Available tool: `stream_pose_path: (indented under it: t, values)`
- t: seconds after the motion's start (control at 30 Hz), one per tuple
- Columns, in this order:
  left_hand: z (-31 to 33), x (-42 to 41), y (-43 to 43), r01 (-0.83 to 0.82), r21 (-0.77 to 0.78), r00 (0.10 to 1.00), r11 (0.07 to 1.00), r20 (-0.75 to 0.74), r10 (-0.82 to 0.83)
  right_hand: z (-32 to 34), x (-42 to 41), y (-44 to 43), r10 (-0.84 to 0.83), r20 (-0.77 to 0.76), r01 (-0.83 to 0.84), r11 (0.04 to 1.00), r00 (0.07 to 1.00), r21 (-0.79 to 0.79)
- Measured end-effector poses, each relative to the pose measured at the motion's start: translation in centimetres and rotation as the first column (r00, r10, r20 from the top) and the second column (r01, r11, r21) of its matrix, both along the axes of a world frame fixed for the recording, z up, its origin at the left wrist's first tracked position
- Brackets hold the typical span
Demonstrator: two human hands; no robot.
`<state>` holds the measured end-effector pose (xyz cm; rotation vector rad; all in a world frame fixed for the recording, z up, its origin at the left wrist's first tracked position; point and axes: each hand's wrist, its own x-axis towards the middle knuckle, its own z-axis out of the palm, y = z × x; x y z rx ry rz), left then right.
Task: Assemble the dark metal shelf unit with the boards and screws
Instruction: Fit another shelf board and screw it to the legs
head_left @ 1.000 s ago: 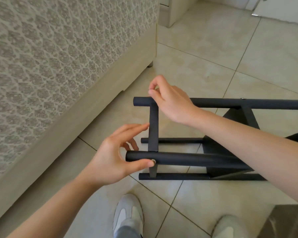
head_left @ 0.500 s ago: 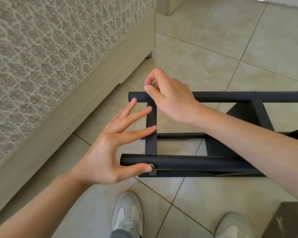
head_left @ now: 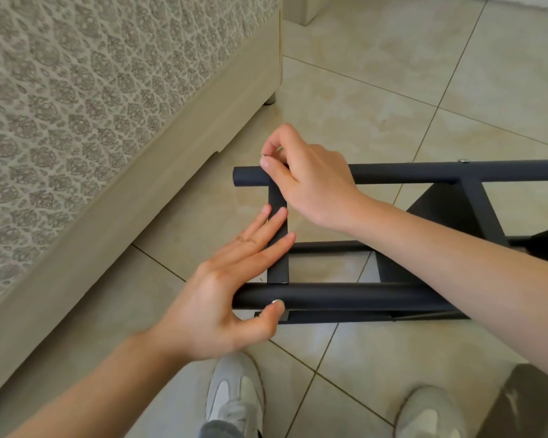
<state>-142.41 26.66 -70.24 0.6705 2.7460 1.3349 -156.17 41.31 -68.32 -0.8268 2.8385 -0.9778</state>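
Left hand (head_left: 222,298) has drawn its spread fingers together since the earlier frame. They lie straight and flat along the short crossbar (head_left: 279,248), thumb tip against a silvery screw head (head_left: 277,301) on the near tube (head_left: 345,298). The matte, dark, round-tubed shelf unit (head_left: 475,210) lies on its side on glossy beige tiles (head_left: 377,105). Beyond, the right hand (head_left: 307,181) pinches a small metal piece (head_left: 264,157) above the far tube (head_left: 408,172) — too tiny to name. The unit's right end is cut off.
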Motion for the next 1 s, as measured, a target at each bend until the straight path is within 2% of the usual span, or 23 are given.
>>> stream_pose_path:
  t: [0.17,0.43,0.53,0.63,0.8,0.93,1.0]
  values:
    - [-0.6,-0.4,-0.2,-0.01,-0.03,0.999,0.999,-0.044,0.008,-0.1,0.0,-0.1,-0.003,-0.021,0.003,1.0,1.0,0.004]
    - [-0.7,-0.6,-0.9,0.066,-0.009,0.997,0.998,0.037,-0.066,0.2,-0.1,0.2,0.014,-0.006,-0.014,1.0,1.0,-0.013]
    - [-0.6,-0.6,-1.2,0.086,-0.01,0.995,0.996,0.055,-0.086,0.5,-0.2,0.2,0.005,0.046,-0.003,0.999,0.999,-0.037]
    - [-0.7,-0.6,-1.3,0.086,-0.067,0.996,0.994,-0.005,-0.086,0.9,-0.2,0.0,0.006,0.111,0.002,0.998,0.994,-0.068]
    - [-0.8,-0.7,-1.2,0.046,-0.158,0.989,0.986,-0.13,-0.067,1.2,0.1,0.1,0.039,0.109,-0.034,0.998,0.993,-0.047]
    - [-0.7,-0.8,-1.0,0.043,-0.154,0.981,0.987,-0.182,-0.071,0.9,0.4,0.1,0.019,0.086,-0.016,0.999,0.996,-0.042]
    - [-0.7,-0.6,-0.8,0.037,-0.131,0.983,0.991,-0.174,-0.06,1.1,0.4,0.1,0.014,0.128,-0.002,0.995,0.992,-0.096]
